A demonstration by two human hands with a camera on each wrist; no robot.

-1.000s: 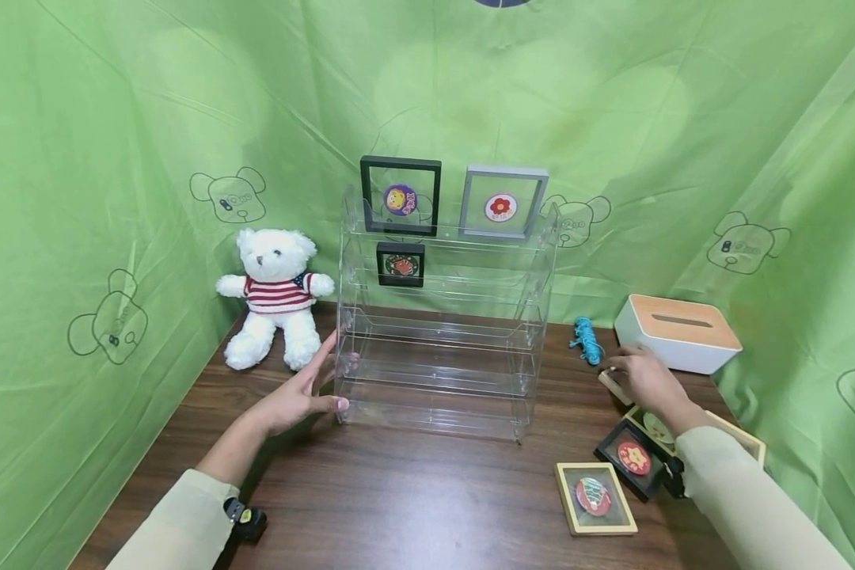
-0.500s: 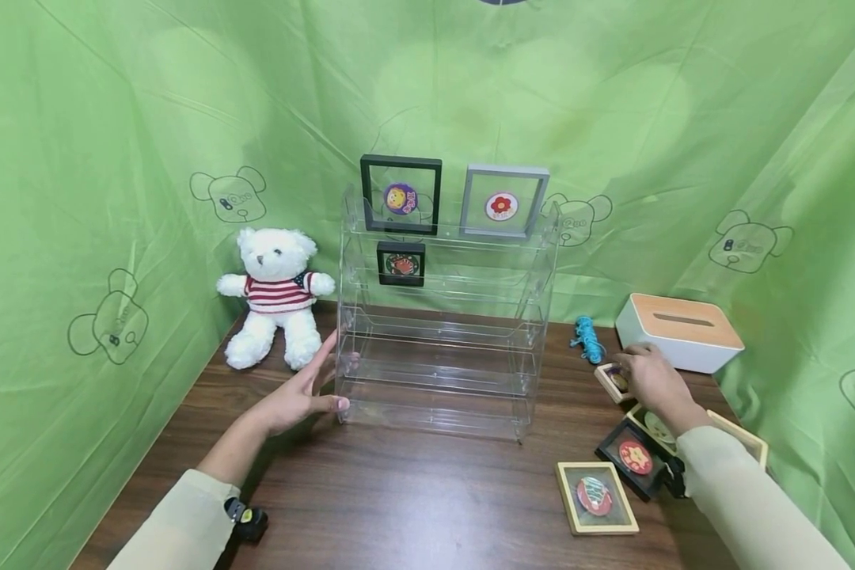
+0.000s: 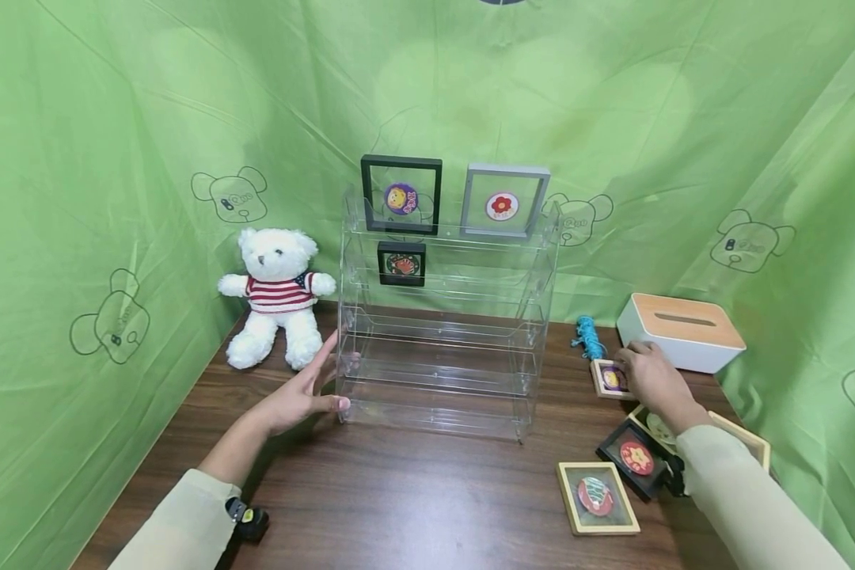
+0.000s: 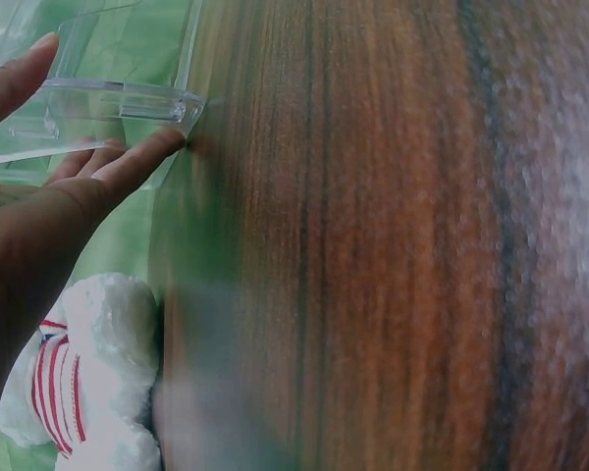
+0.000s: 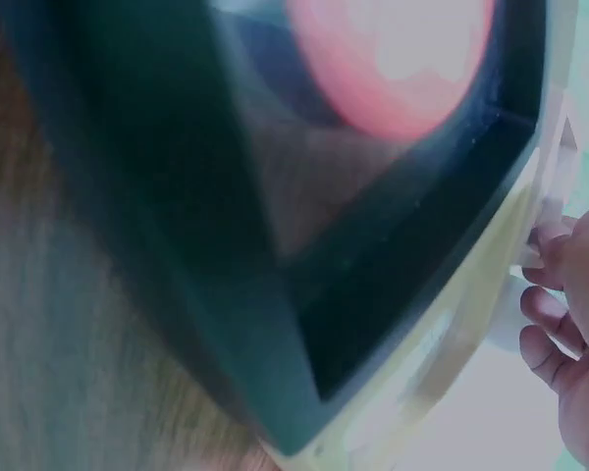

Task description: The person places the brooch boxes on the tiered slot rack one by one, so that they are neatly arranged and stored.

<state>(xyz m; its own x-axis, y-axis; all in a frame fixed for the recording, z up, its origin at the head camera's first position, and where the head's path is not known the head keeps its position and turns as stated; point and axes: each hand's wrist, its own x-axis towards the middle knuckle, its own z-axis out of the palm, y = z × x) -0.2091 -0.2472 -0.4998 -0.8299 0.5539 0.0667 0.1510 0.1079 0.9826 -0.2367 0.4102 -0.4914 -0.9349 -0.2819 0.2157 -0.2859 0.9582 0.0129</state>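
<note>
My left hand [image 3: 292,404] rests with straight fingers against the left side of a clear acrylic display rack [image 3: 435,376]. Its thumb lies at the rack's lower front corner; in the left wrist view the fingers [image 4: 142,162] reach along the rack's side. At the right, my right hand [image 3: 655,384] pinches a small wooden display frame [image 3: 610,378] with a purple badge, by its right side. In the right wrist view the curled fingertips [image 5: 545,334] show at the edge, while a black frame [image 5: 412,240] fills most of the picture.
On the rack stand a large black frame [image 3: 401,226], a grey frame [image 3: 506,169] and a small black frame [image 3: 401,279]. More wooden frames [image 3: 598,528] lie at the right, partly under the right forearm. A teddy bear [image 3: 278,297], blue cord [image 3: 587,338] and tissue box [image 3: 673,344] stand behind.
The small wooden frame in my right hand has turned and slid slightly left, so its purple badge now shows. My left hand has stayed against the rack.
</note>
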